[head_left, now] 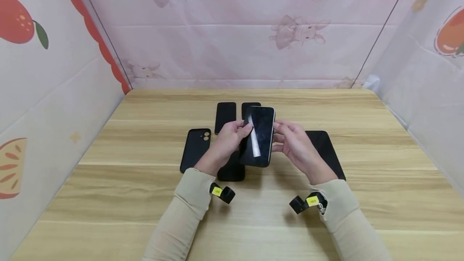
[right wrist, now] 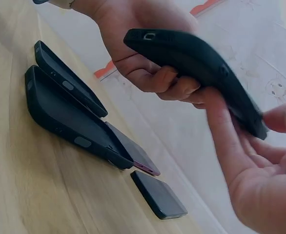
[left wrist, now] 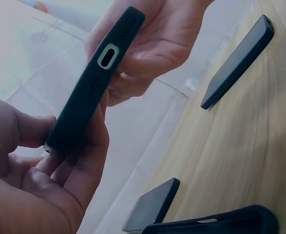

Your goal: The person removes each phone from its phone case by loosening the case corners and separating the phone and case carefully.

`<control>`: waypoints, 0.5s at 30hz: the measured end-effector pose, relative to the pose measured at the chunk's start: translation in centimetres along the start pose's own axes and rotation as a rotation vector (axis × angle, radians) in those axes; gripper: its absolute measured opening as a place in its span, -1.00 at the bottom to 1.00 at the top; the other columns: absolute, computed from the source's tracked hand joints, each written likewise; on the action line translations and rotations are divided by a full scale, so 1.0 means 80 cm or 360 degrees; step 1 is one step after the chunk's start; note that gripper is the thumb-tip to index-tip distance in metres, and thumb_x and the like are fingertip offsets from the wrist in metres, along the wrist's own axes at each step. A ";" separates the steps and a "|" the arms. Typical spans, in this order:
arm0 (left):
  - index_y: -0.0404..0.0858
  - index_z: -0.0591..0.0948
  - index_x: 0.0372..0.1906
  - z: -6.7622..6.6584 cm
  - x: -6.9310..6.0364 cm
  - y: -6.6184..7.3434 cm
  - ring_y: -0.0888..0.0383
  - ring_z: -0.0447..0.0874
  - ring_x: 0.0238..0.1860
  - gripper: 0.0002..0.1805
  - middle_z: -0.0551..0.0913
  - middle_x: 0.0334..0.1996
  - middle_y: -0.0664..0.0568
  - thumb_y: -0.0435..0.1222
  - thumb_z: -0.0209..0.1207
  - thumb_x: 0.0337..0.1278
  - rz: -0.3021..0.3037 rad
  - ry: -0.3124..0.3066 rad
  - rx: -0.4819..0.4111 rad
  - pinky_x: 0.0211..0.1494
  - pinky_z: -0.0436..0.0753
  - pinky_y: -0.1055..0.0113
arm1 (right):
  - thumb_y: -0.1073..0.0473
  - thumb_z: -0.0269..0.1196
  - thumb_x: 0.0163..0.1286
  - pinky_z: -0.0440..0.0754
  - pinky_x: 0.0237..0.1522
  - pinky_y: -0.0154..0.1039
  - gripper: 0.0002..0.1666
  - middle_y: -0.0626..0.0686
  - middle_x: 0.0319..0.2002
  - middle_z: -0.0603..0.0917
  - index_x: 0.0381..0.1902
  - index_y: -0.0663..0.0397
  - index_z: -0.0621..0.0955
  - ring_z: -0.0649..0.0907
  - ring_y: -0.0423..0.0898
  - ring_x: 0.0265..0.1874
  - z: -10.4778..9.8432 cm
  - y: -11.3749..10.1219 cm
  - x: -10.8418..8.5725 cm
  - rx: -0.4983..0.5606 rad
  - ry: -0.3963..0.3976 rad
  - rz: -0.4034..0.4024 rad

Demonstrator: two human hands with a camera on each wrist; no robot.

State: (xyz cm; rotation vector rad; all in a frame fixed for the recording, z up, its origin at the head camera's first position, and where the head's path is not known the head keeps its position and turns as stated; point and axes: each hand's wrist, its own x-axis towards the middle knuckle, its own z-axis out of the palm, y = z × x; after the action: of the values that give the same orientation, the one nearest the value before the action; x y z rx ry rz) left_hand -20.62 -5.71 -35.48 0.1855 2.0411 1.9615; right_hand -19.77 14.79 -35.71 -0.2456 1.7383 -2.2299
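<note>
A phone (head_left: pixel 258 137) in a dark case is held up over the middle of the table, its glossy black screen facing up. My left hand (head_left: pixel 229 137) grips one long side, with the thumb over the screen. On the opposite side, my right hand (head_left: pixel 295 144) holds the edge between thumb and fingers. The left wrist view shows the cased phone (left wrist: pixel 91 83) end-on, with a charging-port opening. From the right wrist, the case's dark back and side (right wrist: pixel 196 63) show, with fingers of both hands beneath it.
An empty black phone case (head_left: pixel 195 148) with camera holes lies left, beside another black case (head_left: pixel 232 169) partly hidden by my left hand. Behind are two dark phones (head_left: pixel 225 117) (head_left: pixel 250 105). A dark flat phone-like slab (head_left: pixel 325 152) lies right, partly under my right forearm.
</note>
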 end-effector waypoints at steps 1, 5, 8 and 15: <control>-0.29 0.55 0.16 0.000 0.000 0.000 0.21 0.72 -0.29 -0.62 0.75 -0.19 -0.11 -0.13 -0.01 0.51 -0.0002 0.0022 -0.0013 -0.12 0.74 0.24 | 0.14 -0.07 0.62 0.75 -0.30 -0.22 -0.59 -0.02 -0.16 0.67 0.21 0.35 0.40 0.70 -0.18 -0.33 0.000 0.000 -0.001 -0.0018 -0.0031 0.0016; -0.26 0.56 0.12 -0.001 -0.001 0.002 0.18 0.76 -0.29 -0.65 0.77 -0.18 -0.13 -0.11 0.04 0.48 -0.0011 0.0124 -0.0034 -0.10 0.76 0.20 | 0.14 -0.04 0.61 0.75 -0.29 -0.20 -0.67 -0.01 -0.23 0.66 0.05 0.33 0.45 0.70 -0.15 -0.35 -0.003 0.001 -0.004 -0.0094 -0.0164 0.0079; -0.22 0.56 0.13 -0.003 -0.001 0.003 0.15 0.79 -0.28 -0.65 0.77 -0.14 -0.14 -0.09 0.06 0.46 -0.0015 0.0180 -0.0067 -0.07 0.76 0.19 | 0.20 -0.04 0.60 0.76 -0.20 -0.12 -0.65 0.03 -0.16 0.68 0.11 0.40 0.45 0.72 -0.11 -0.28 -0.006 0.001 -0.005 -0.0100 -0.0294 0.0117; -0.18 0.53 0.19 -0.006 0.000 0.004 0.12 0.80 -0.24 -0.62 0.76 -0.11 -0.15 -0.08 0.09 0.44 0.0009 0.0179 -0.0133 0.00 0.74 0.17 | 0.33 -0.09 0.58 0.62 0.11 0.12 -0.51 0.10 0.08 0.65 0.32 0.60 0.26 0.74 -0.01 -0.05 -0.008 -0.002 -0.008 -0.0108 -0.0547 0.0098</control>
State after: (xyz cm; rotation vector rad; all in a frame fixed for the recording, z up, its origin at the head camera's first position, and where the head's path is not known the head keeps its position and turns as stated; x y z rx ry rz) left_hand -20.80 -6.18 -35.12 0.0639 2.0231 2.1002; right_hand -19.40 15.63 -35.70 -0.5477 1.6115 -1.9497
